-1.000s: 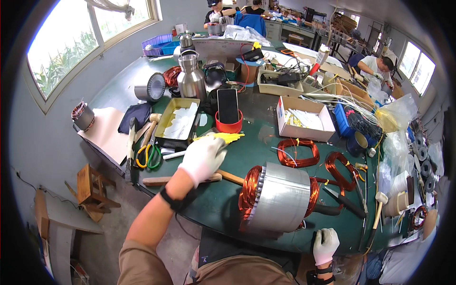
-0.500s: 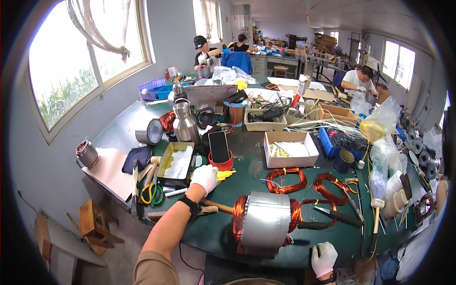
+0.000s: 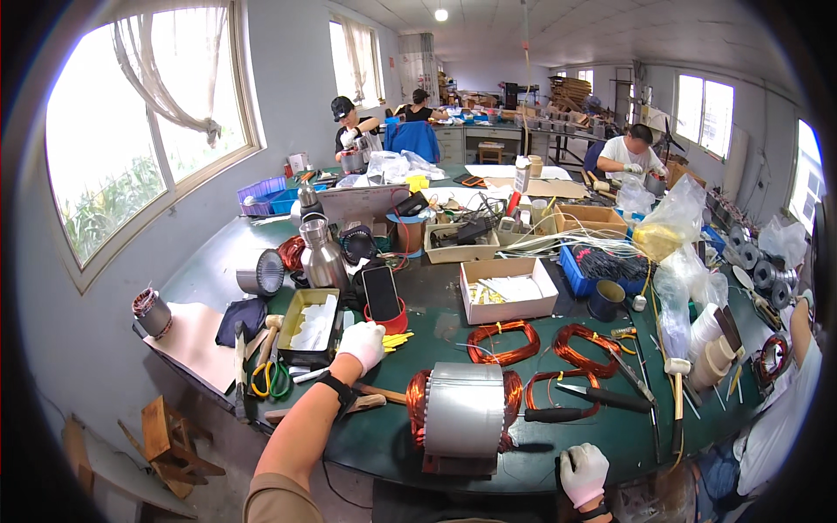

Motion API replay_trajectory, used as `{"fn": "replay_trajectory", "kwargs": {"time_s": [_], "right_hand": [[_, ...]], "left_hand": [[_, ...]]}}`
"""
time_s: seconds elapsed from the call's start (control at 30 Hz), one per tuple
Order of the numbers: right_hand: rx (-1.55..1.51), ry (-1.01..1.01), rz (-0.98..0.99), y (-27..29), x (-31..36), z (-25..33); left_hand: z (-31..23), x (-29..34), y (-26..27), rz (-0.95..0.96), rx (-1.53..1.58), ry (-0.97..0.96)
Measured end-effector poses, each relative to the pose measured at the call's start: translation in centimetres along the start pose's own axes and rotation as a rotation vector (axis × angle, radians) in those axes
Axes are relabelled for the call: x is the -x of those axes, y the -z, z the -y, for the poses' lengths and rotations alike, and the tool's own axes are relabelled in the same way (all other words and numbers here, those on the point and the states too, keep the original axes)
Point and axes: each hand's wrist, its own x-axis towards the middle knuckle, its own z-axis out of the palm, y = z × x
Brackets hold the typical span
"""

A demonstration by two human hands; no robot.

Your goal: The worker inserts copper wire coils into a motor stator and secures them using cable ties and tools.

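Note:
My left hand (image 3: 362,346), in a white glove, reaches over the bench beside a bundle of yellow sleeving pieces (image 3: 397,341). Its fingers curl down out of sight, so anything in them is hidden. Just beyond it, a phone (image 3: 381,293) leans upright in a red round holder (image 3: 392,319). My right hand (image 3: 583,473), also gloved, rests at the bench's near edge with fingers curled and nothing visible in them. Between the hands lies a steel motor stator (image 3: 464,403) on its side, copper windings (image 3: 418,408) bulging from both ends. A wooden handle (image 3: 381,394) points at its left end.
Copper coils (image 3: 503,343) and black-handled scissors (image 3: 602,397) lie right of the stator; a mallet (image 3: 677,392) lies beyond. An open white box (image 3: 510,292) and a metal tray (image 3: 311,322) stand farther back. Green-and-yellow-handled scissors (image 3: 272,380) lie left. Other people work behind.
The whole view has shifted, so the bench things appear farther left. My left hand stays beside the yellow sleeving pieces, and my right hand stays curled at the near edge.

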Motion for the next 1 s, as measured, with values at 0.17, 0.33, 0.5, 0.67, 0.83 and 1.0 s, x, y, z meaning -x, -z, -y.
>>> {"fn": "replay_trajectory", "kwargs": {"time_s": [0.17, 0.33, 0.5, 0.67, 0.83, 1.0], "right_hand": [[-0.003, 0.009, -0.030, -0.1, 0.2, -0.2], [-0.121, -0.037, -0.024, 0.4, 0.2, -1.1], [-0.331, -0.104, 0.023, 3.0, -2.1, 1.8], [-0.543, 0.132, 0.045, 7.3, -7.3, 6.9], [-0.843, 0.216, 0.145, 7.4, -9.1, 12.3], [-0.904, 0.085, 0.280, 6.4, -7.3, 11.8]], "left_hand": [[0.0, 0.7, 0.9, -0.178, 0.206, 0.033], [-2.2, 2.7, 4.7, -0.341, 0.555, 0.063], [-4.2, 11.4, 11.0, -0.543, 0.760, -0.040], [-12.0, 15.9, 16.2, -0.513, 0.606, -0.475], [-16.4, 19.1, 16.6, -0.344, 0.746, -0.657], [-16.4, 19.7, 14.3, -0.332, 0.799, -0.616]]}}
